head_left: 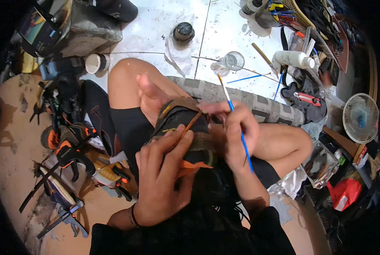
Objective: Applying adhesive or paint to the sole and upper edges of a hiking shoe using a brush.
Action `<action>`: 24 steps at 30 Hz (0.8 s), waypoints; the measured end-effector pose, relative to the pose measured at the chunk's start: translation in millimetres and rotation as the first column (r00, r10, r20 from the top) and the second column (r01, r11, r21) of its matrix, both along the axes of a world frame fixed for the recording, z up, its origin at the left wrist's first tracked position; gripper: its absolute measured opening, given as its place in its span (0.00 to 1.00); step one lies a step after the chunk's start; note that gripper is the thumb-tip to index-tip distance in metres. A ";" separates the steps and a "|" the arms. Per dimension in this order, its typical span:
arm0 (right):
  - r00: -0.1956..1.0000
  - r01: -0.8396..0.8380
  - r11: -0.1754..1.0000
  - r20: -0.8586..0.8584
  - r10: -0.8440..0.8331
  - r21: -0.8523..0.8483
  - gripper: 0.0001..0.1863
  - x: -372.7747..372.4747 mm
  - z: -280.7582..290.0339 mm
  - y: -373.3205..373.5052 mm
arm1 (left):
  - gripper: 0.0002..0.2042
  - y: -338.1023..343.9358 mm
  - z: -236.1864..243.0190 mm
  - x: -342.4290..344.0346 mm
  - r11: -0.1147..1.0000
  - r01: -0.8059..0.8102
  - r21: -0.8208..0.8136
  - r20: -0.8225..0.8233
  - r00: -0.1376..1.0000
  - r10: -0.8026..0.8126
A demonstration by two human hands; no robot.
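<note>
My black shirt (177, 236) is nearest the camera, filling the lower edge, and just beyond it the dark shoe (181, 121) with brown and orange parts lies over my lap, between my two hands. My left hand (162, 174) is closed around its near side, fingers lying along the upper, next to a narrow brown strip (193, 122) that slants across the shoe. My right hand (239, 129) is at the far right side of the shoe, its outstretched fingertips at the upper, while its other fingers hold a blue-handled paintbrush (246, 149), bristles pointing away from me. Behind the shoe shows my bare foot (149, 100), my legs being crossed. A patterned grey roll (241, 100) runs along the far side of my lap; past it, on the white tiles (156, 25), stand a clear glass (234, 60) and a black jar (183, 32), with a thin blue brush (247, 79) lying near the glass. Over to the right are a white bottle (290, 58), a red cutter (307, 99) and a round fan (361, 118); to my left lies a heap of black-and-orange clamps (71, 148).
</note>
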State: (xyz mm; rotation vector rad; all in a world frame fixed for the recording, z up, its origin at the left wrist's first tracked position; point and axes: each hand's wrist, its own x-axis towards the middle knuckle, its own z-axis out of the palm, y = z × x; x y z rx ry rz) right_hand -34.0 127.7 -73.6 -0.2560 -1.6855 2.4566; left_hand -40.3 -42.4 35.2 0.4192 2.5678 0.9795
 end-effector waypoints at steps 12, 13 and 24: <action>0.964 0.124 0.980 -0.251 -0.083 0.153 0.21 54.4 63.1 31.3 | 0.27 -27.9 22.1 19.0 0.728 -0.525 0.442 0.163 0.844 0.510; 0.959 0.121 0.983 -0.272 -0.081 0.135 0.21 55.3 61.1 31.5 | 0.29 -29.7 13.0 22.5 0.715 -0.518 0.470 0.108 0.837 0.536; 0.960 -0.157 0.944 -0.181 0.215 0.290 0.21 36.1 28.2 -0.5 | 0.28 -78.0 -12.5 -8.3 0.807 -0.399 0.435 0.221 0.916 0.334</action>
